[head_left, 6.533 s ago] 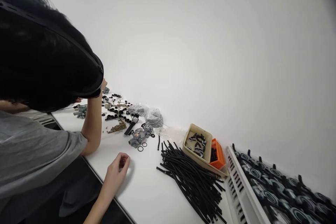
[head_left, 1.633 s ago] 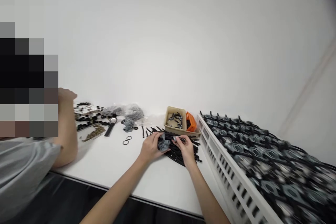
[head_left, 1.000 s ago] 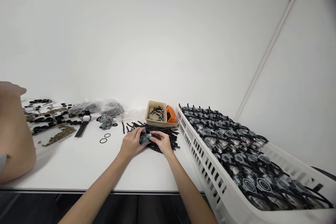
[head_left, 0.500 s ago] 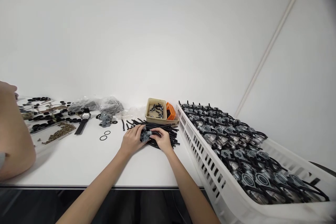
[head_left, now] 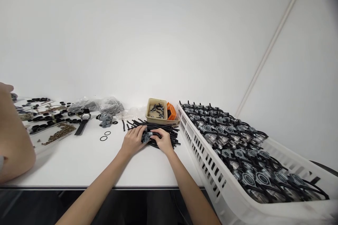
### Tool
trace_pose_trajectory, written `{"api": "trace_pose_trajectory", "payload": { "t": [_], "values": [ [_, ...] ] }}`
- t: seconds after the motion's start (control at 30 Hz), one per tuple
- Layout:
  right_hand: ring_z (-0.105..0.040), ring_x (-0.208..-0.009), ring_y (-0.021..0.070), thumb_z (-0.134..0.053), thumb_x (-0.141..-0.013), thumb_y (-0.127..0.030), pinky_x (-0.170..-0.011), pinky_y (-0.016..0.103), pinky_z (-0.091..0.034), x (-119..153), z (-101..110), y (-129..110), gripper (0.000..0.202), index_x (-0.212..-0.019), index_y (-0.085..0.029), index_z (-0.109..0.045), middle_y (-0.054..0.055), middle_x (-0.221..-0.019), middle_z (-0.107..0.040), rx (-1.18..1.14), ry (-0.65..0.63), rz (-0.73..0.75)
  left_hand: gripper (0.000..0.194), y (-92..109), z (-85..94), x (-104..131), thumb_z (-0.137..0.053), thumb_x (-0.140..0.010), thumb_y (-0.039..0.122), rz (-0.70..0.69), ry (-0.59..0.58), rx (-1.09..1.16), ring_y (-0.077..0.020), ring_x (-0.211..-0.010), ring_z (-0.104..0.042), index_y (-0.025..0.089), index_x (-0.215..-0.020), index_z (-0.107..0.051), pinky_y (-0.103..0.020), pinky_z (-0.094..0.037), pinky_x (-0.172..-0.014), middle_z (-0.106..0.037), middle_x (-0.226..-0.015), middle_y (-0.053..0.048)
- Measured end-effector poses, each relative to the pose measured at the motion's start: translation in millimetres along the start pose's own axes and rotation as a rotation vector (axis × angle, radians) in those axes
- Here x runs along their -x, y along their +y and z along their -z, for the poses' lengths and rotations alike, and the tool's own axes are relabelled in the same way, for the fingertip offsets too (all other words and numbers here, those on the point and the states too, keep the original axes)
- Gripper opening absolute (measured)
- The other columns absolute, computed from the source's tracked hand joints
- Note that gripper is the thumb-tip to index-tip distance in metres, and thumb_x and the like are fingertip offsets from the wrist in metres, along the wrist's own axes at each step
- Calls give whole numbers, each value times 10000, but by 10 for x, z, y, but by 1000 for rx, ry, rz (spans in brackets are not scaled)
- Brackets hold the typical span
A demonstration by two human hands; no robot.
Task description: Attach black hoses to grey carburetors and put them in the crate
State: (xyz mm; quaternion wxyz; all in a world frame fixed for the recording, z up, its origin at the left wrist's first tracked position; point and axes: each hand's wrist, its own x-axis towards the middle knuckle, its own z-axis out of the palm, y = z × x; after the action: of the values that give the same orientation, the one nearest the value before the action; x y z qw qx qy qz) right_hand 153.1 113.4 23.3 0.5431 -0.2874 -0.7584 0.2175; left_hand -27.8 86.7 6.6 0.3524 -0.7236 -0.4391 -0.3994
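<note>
My left hand [head_left: 132,140] is closed around a small grey metal carburetor [head_left: 146,136], just above the table. The fingers of my right hand [head_left: 163,140] pinch a short black rubber hose [head_left: 157,135] against the carburetor's right side. Whether the hose sits on a fitting there is hidden by my fingers. Under and behind both hands spreads a pile of loose black hoses [head_left: 171,132]. Another grey carburetor [head_left: 106,120] lies to the left, with two black rubber rings [head_left: 103,138] in front of it.
A white crate [head_left: 211,168] full of carburetors with hoses stands at the right. Behind the hoses are a beige tray [head_left: 148,114] and an orange basket [head_left: 172,111]. Leftward lie a wristwatch [head_left: 83,121], bagged parts [head_left: 111,106] and brass pieces [head_left: 59,133]. A co-worker's arm [head_left: 14,137] reaches in.
Both hands keep the same hold on the carburetor and hose, with hardly any movement. The co-worker's arm at the left has shifted slightly.
</note>
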Motion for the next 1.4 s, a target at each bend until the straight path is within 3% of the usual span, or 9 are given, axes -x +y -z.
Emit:
{"api": "trace_pose_trajectory", "payload": {
  "t": [0.37, 0.63, 0.9, 1.1, 1.17, 1.27, 1.4],
  "values": [
    [-636, -730, 178, -696, -764, -307, -647, 262, -499, 17, -8, 0, 152, -858, -192, -728, 58, -818, -701, 106, 25, -41, 483, 16, 22, -15, -610, -810, 329, -39, 21, -12, -260, -920, -640, 120, -1232, -500, -367, -470, -777, -664, -1103, -138],
    [-572, -528, 140, -665, -763, -448, -519, 240, -447, 8, -53, 4, 315, -672, -147, -674, 40, -615, -662, 69, 81, -192, 526, 16, 41, -11, -599, -811, 342, -99, 51, 31, -265, -925, -637, 117, -1273, -486, -384, -476, -767, -667, -1088, -151],
    [-451, -376, 107, -630, -746, -562, -414, 238, -341, 2, -58, 25, 485, -476, -174, -523, -15, -401, -496, -44, 95, -367, 536, 91, 67, -15, -577, -823, 349, -104, 41, 53, -264, -942, -643, 130, -1300, -468, -381, -477, -772, -668, -1105, -154],
    [-474, -491, 101, -703, -702, -477, -492, 227, -389, -47, -75, -42, 320, -722, -168, -622, -39, -547, -525, -208, 159, -337, 510, 130, 89, -32, -589, -817, 367, -78, 52, 54, -269, -932, -648, 132, -1258, -490, -377, -481, -751, -671, -1087, -147],
    [-487, -556, 106, -720, -693, -442, -548, 231, -404, -60, -81, -57, 292, -712, -163, -637, -21, -600, -554, -292, 147, -328, 494, 158, 107, -49, -594, -818, 384, -41, 49, 54, -268, -932, -647, 128, -1231, -500, -376, -483, -766, -667, -1088, -149],
    [-508, -599, 116, -731, -685, -450, -570, 241, -407, -62, -91, -50, 306, -685, -151, -664, 12, -669, -609, -429, 112, -385, 489, 211, 125, -78, -613, -815, 403, 59, 56, 64, -260, -939, -646, 139, -1212, -506, -363, -486, -783, -657, -1095, -142],
    [-559, -670, 147, -660, -741, -532, -583, 255, -417, -52, -92, -10, 406, -808, -139, -736, 63, -771, -677, -568, 55, -435, 555, 245, 139, -111, -643, -781, 501, 248, 71, 107, -250, -894, -652, 156, -1195, -512, -335, -494, -746, -645, -1078, -129]
  ]
}}
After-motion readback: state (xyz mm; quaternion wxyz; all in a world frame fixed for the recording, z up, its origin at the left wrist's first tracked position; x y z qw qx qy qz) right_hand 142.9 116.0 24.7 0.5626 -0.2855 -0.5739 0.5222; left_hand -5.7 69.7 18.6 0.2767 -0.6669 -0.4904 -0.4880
